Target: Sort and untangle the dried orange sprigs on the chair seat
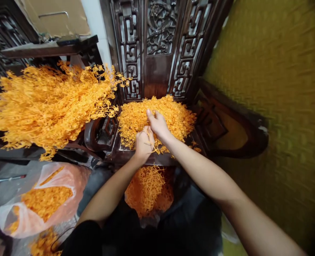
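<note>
A heap of small orange branching sprigs [173,113] covers the seat of a dark carved wooden chair [157,73]. My left hand [143,144] is closed around a few thin orange sprigs [150,134] at the heap's front edge. My right hand [157,124] lies against the left one from above, its thumb raised and its fingers bent. What its fingertips hold, if anything, is hidden. Below the seat, between my legs, a bag [149,192] full of orange sprigs stands partly in shadow.
To the left, a large bundle of long orange branches [50,106] rests on another piece of dark furniture. A plastic bag [45,202] with loose orange pieces lies on the floor. A yellow woven surface [285,89] fills the right side.
</note>
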